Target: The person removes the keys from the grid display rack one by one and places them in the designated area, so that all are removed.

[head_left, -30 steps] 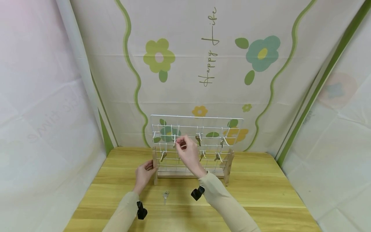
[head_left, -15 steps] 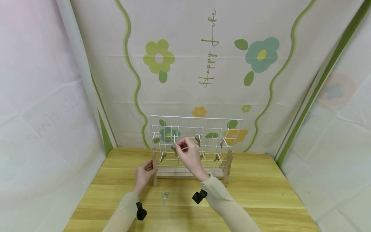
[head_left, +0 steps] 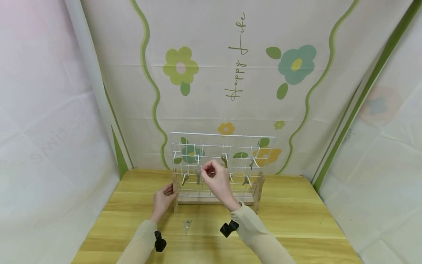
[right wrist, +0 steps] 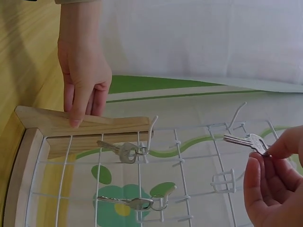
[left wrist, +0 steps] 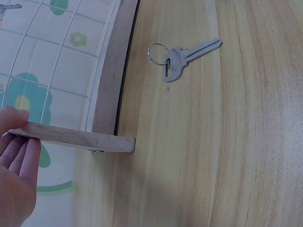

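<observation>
A white wire grid rack (head_left: 224, 135) with wooden feet stands on the table, and several keys hang from its hooks. My left hand (head_left: 162, 201) holds its left wooden side post (left wrist: 75, 137), thumb on one face and fingers on the other. In front of the rack, my right hand (right wrist: 274, 177) pinches a silver key (right wrist: 250, 142) at its head end; the fingertips hide the key's ring. The held key is apart from the nearby upper-left hook (head_left: 198, 158). Two hanging keys, one upper (right wrist: 127, 152) and one lower (right wrist: 141, 204), show in the right wrist view.
One loose key (left wrist: 177, 61) with a split ring lies on the wooden table (head_left: 290, 220) in front of the rack. A flowered cloth (head_left: 204, 102) rises behind, and pale cloth walls stand on both sides.
My right hand has moved down and slightly right, bringing the key away from the upper-left hook, which now shows bare. The left hand stays on the post.
</observation>
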`<state>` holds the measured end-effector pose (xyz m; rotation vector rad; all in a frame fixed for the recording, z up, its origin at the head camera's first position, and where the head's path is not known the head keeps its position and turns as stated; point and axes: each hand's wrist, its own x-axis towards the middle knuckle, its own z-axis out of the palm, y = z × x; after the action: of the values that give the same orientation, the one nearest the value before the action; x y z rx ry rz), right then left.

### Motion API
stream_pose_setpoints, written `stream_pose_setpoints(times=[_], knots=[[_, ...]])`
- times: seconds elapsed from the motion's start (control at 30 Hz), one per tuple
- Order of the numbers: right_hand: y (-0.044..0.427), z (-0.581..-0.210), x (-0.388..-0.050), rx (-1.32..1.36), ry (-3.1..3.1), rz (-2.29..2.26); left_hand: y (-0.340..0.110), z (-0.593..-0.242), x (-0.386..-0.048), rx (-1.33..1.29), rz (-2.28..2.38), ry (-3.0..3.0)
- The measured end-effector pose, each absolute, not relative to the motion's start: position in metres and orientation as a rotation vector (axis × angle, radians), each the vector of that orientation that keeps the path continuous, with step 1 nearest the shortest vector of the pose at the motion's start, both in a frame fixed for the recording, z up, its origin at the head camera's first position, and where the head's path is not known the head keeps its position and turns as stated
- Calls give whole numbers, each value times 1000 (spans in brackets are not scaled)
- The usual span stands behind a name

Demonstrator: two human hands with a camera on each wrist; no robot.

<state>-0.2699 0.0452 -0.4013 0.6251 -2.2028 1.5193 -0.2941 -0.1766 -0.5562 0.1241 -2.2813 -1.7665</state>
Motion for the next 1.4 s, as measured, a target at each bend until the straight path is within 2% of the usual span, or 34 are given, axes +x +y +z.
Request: stream_pose_setpoints(times=[0.37,1.4], knots=[[49,-433,-260,596,-2306,1557,-179,-559,-295,164,-1791,-2277],[58,-559,-253,508,-2663,1468,-178,-558,-296,143,-1812,-2256]])
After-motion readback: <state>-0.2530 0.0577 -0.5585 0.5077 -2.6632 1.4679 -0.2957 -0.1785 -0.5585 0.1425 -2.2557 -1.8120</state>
